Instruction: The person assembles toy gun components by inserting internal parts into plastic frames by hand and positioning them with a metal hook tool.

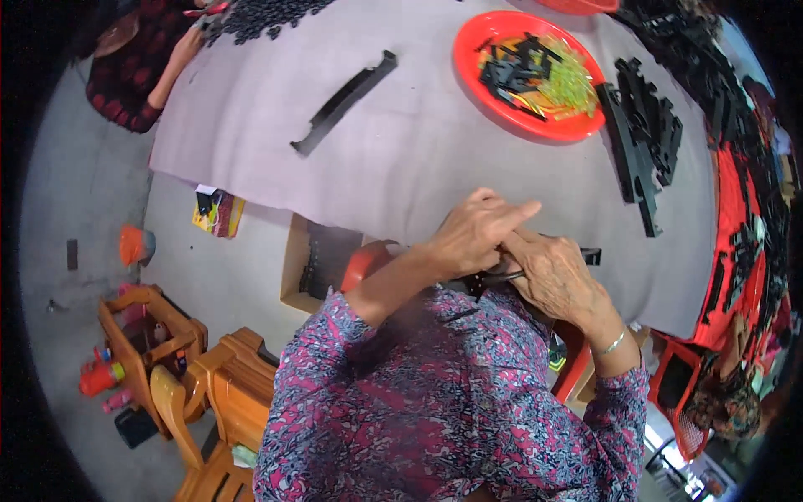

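Both of my hands meet at the near edge of the cloth-covered table, close to my body. My right hand (559, 278) is closed round a long black plastic strip (592, 256); one end of it sticks out past the knuckles, and a dark part shows below the fingers. My left hand (478, 231) reaches across and touches the right fingertips, its fingers bent except for one pointing right. What its fingertips pinch is hidden. Beyond them stands a red plate (468, 82) with small black pieces (517, 69) and yellow-green clear pieces (571, 79).
A single black strip (343, 102) lies on the grey cloth (401, 159). Several more strips (640, 134) lie right of the plate. Small black parts (259, 17) are heaped at the far left, beside another person's arm (177, 67). An open cardboard box (293, 272) is below the table edge.
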Available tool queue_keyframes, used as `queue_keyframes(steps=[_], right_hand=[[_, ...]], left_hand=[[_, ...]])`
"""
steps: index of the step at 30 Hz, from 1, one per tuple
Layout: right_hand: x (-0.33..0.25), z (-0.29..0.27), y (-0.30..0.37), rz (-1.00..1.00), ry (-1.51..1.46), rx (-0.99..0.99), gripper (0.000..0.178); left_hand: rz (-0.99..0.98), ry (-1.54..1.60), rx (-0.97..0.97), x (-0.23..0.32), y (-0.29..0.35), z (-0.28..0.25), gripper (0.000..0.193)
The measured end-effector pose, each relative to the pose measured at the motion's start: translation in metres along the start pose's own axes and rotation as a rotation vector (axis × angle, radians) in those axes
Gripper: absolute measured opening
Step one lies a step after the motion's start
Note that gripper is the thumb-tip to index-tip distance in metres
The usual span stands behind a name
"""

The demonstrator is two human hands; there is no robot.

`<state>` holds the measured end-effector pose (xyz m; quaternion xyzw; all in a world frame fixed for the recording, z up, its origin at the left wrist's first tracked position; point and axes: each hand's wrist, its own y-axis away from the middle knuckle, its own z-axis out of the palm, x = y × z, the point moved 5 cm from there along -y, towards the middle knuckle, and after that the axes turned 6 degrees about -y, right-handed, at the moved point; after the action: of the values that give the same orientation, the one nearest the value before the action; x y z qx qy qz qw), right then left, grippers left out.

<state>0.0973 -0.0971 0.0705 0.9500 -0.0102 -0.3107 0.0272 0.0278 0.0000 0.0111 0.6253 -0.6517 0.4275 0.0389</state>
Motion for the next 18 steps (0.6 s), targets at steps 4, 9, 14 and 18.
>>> queue_keyframes(steps=[4, 9, 14, 18], right_hand=[[-0.008, -0.027, 0.002, 0.015, -0.085, 0.189, 0.015], [-0.004, -0.076, 0.025, 0.078, -0.105, 0.567, 0.012], [0.053, -0.061, 0.039, 0.322, -0.372, 0.657, 0.011], [0.081, -0.029, 0.039, 0.448, -0.341, 0.631, 0.017]], left_hand=[[-0.026, -0.066, -0.009, -0.008, 0.004, -0.014, 0.061], [-0.219, -0.227, -0.045, -0.023, 0.019, -0.075, 0.04], [-0.435, -0.519, 0.376, -0.057, 0.037, -0.139, 0.032], [-0.595, -0.803, 0.498, -0.086, 0.049, -0.157, 0.033]])
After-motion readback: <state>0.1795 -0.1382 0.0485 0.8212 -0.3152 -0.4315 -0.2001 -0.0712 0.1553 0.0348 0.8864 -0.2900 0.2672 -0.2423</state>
